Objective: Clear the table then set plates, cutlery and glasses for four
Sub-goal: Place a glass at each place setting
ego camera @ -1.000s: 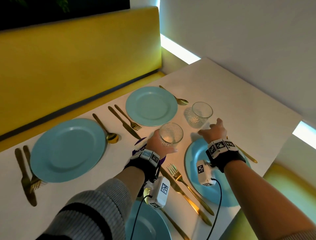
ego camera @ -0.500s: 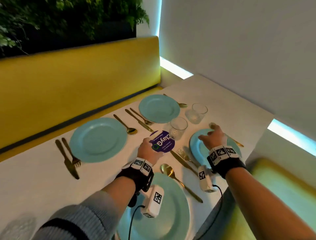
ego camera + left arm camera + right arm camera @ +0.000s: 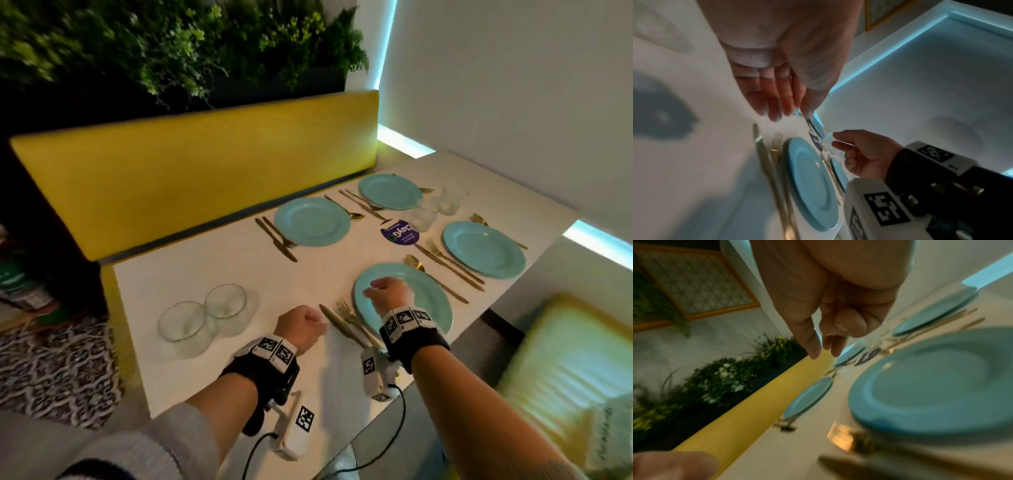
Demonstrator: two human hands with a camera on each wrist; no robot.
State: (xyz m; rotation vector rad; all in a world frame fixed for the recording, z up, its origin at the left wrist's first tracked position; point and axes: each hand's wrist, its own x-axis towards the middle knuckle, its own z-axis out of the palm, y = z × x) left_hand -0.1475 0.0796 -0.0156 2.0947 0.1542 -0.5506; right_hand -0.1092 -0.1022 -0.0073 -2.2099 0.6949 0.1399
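Four light-blue plates are laid on the white table (image 3: 222, 260): far left (image 3: 311, 222), far right (image 3: 390, 191), right (image 3: 483, 249) and near (image 3: 428, 298). Gold cutlery lies beside each, a knife and fork (image 3: 344, 320) by the near plate. Two patterned glasses (image 3: 424, 216) (image 3: 450, 198) stand between the right-hand plates. Two more clear glasses (image 3: 183, 322) (image 3: 226, 301) stand at the near left. My left hand (image 3: 308, 322) (image 3: 785, 112) hovers empty left of the knife, fingers relaxed. My right hand (image 3: 380, 291) (image 3: 824, 350) hangs loosely curled over the near plate, holding nothing.
A round purple card (image 3: 399, 233) lies mid-table among the plates. A yellow bench (image 3: 205, 171) with plants behind it runs along the far side. A wall borders the right end. A yellow seat (image 3: 565, 359) is at the near right, patterned floor to the left.
Both hands drew back from the far glasses to the near plate; the left hand let go of the glass. The view pulled back, bringing two glasses at the near left into sight.
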